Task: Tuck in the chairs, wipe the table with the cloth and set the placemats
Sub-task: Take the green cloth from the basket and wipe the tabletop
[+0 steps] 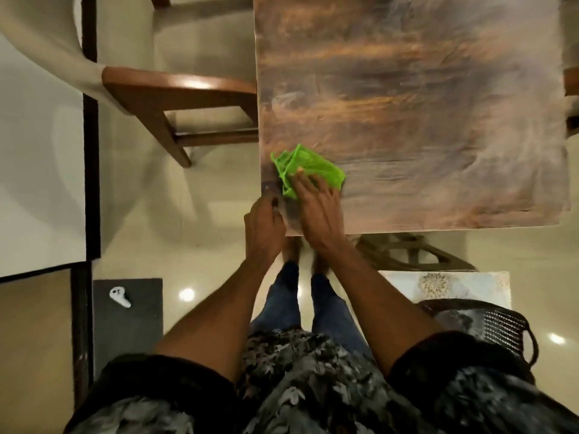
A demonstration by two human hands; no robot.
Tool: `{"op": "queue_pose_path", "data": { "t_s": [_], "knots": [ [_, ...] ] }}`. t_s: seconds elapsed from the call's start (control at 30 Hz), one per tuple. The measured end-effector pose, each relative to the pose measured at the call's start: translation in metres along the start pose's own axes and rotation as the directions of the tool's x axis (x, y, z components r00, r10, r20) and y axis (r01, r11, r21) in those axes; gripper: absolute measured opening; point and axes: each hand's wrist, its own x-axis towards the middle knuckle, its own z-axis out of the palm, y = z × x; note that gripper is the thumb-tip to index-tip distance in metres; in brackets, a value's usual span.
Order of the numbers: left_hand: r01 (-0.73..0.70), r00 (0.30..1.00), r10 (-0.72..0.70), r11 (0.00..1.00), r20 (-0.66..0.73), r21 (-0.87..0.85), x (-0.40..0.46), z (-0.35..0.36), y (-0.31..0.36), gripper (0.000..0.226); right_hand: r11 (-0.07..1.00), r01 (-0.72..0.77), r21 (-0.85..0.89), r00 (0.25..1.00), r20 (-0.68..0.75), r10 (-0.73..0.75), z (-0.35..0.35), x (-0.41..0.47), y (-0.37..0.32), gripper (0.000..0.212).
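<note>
A bright green cloth lies crumpled near the table's near left corner. My right hand presses down on it with spread fingers. The brown wooden table fills the upper right of the view. My left hand is at the table's left edge near that corner, its fingers curled at the edge. A wooden chair with a pale seat stands at the table's left side, partly under it. A patterned placemat lies below the table's near edge, to the right of my legs.
A dark woven basket sits on the floor at the right, beside the placemat. A dark wooden chair frame shows under the table's near edge. A grey mat with a white controller lies on the floor at the left.
</note>
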Motion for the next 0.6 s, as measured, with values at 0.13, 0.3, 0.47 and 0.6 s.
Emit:
{"op": "queue_pose_path", "data": {
  "t_s": [0.13,0.3,0.47,0.6],
  "knots": [
    [-0.142,0.989,0.134,0.981,0.068,0.129,0.019,-0.014,-0.019,0.068,1.0,-0.001,0.027,0.986,0.168,-0.004,0.047,-0.026,-0.003,0.065],
    [-0.09,0.996,0.09,0.995,0.002,0.033,0.019,-0.011,-0.024,0.081,0.985,-0.135,0.106,0.986,-0.086,0.145,0.047,-0.019,-0.007,0.058],
    [-0.029,0.994,0.01,0.986,-0.112,-0.167,0.022,0.024,-0.05,0.059,0.944,-0.322,0.077,0.934,-0.138,0.33,0.07,0.029,-0.008,0.068],
    [-0.175,0.975,0.136,0.957,-0.177,-0.23,0.015,0.036,-0.073,0.063,0.941,-0.337,0.02,0.923,-0.193,0.334,0.083,0.064,-0.026,0.07]
  ]
}}
